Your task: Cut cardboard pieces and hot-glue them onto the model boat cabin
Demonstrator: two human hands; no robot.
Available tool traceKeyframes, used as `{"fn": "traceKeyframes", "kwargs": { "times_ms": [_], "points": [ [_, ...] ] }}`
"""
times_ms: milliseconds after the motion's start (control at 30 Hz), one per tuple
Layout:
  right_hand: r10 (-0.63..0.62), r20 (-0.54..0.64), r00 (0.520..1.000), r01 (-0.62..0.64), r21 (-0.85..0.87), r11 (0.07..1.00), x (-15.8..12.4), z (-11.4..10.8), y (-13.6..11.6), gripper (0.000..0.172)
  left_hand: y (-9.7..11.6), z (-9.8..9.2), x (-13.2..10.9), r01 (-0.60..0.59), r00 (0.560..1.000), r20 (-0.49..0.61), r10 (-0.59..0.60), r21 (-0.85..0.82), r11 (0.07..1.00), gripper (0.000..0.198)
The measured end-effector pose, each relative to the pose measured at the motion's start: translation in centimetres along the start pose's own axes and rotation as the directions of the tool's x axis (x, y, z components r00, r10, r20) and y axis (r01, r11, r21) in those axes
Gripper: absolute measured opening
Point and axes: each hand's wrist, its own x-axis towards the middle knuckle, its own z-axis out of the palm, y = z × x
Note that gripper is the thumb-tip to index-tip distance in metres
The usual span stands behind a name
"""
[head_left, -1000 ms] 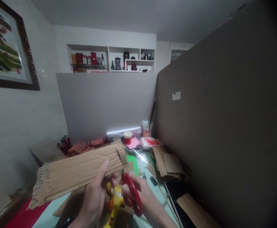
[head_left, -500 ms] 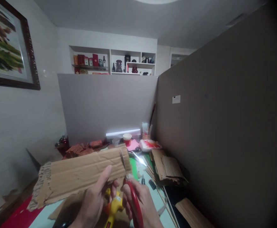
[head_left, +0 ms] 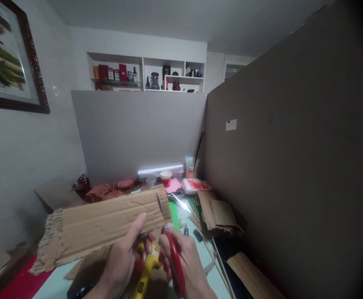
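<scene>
My left hand (head_left: 123,259) pinches the lower edge of a long strip of corrugated cardboard (head_left: 100,226), thumb on its front face, holding it up above the desk. My right hand (head_left: 186,263) is closed through the handles of red-handled scissors (head_left: 171,249). The blades point up and bite into the cardboard's right end, a little in from the edge. A yellow glue gun (head_left: 145,272) lies on the desk below both hands, partly hidden by them.
Torn cardboard pieces (head_left: 217,214) lie to the right, and a cardboard sheet (head_left: 252,278) near the right partition. At the back stand a red-and-white paper cup (head_left: 166,178), a pink sheet, a brush holder (head_left: 191,172) and small brown cardboard models (head_left: 106,191). Grey partitions close off the back and right.
The scissor blades have advanced a little farther up into the cardboard's right end. Both hands shifted slightly right and down with the camera's movement.
</scene>
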Motion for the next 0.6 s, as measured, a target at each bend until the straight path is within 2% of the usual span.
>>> {"fn": "traceKeyframes", "kwargs": {
  "times_ms": [100,333,500,600],
  "points": [
    [-0.046,-0.007,0.999,0.046,-0.014,0.999,0.3,-0.3,0.1,0.052,0.1,0.0,-0.4,0.000,1.000,0.019,0.000,0.043,0.999,0.049],
    [-0.113,-0.007,0.994,0.113,-0.077,0.991,-0.6,-0.7,-0.8,0.041,0.2,-0.3,-2.0,-0.110,0.993,0.049,0.104,0.118,0.987,0.038],
    [-0.104,0.005,0.995,0.104,-0.090,0.991,-1.1,-0.5,-1.0,0.044,0.4,0.0,-1.9,-0.020,1.000,0.002,0.019,0.154,0.988,0.051],
    [-0.056,-0.016,0.998,0.055,-0.049,0.997,-0.7,-0.3,-1.0,0.047,0.3,0.1,-1.3,-0.011,1.000,0.006,0.010,0.116,0.993,0.050]
  ]
}}
